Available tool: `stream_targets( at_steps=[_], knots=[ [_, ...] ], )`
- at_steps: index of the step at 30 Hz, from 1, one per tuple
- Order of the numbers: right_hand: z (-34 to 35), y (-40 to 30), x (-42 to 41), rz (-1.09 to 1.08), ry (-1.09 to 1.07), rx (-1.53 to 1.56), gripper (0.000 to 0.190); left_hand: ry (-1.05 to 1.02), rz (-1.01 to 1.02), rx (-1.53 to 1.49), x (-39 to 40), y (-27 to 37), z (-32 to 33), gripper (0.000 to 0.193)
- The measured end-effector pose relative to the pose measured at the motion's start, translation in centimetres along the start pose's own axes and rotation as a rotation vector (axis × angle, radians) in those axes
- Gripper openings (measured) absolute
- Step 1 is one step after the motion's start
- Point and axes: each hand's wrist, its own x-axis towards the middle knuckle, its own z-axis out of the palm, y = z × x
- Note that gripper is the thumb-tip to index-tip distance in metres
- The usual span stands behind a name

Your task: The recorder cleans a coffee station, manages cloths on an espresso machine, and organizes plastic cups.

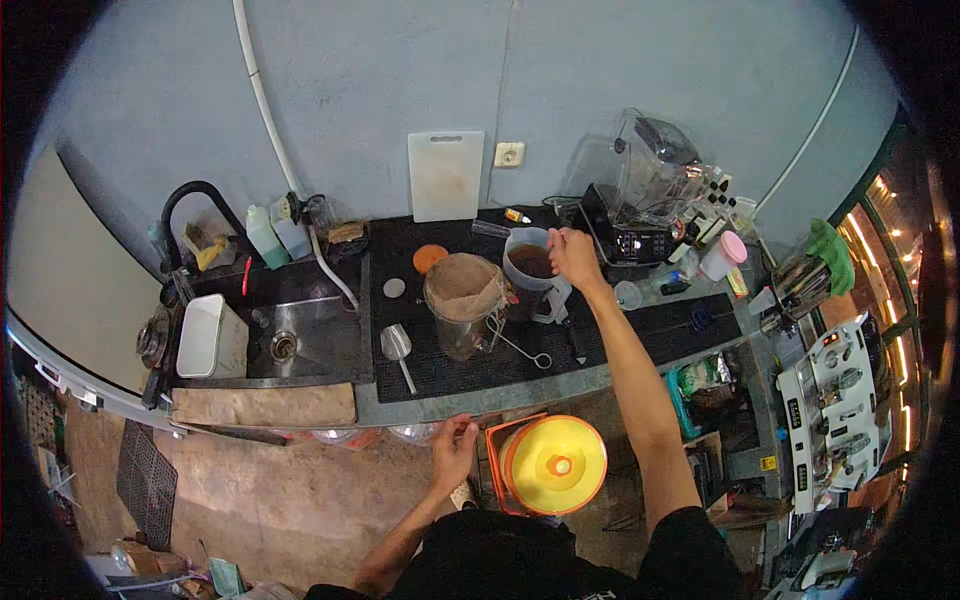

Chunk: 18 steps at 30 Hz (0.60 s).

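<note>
At the right rim of a translucent plastic jug (523, 289) my right hand (576, 259) has its fingers curled. Whether they grip the rim or something small is hidden. Brown liquid (531, 261) fills part of the jug, which stands upright. Just left of it is a clear container (459, 337) topped by a brown-stained cloth filter (465, 289). My left hand (454, 450) hangs below the counter's front edge, holding nothing, fingers loosely bent and apart. Right of it sits an orange drink cooler with a yellow lid (555, 484).
A metal scoop (397, 345) and wire-handled tool (536, 358) lie on the black mat (442, 379). The sink (307, 360) holds a white tub (202, 337). A blender (634, 202) stands behind my right hand; an espresso machine (832, 412) is far right. A cutting board (446, 176) leans on the wall.
</note>
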Motion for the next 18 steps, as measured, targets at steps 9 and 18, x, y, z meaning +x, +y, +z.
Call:
stream_targets(
  at_steps=[9,18],
  knots=[
    [0.8,2.8,-0.2,-0.191,0.125,-0.028,0.04,0.026,0.002,-0.001,0.1,0.7,0.4,0.029],
    [0.7,1.7,-0.8,-0.071,0.138,-0.015,0.046,-0.023,0.042,0.006,-1.0,0.0,0.2,0.027]
  ],
)
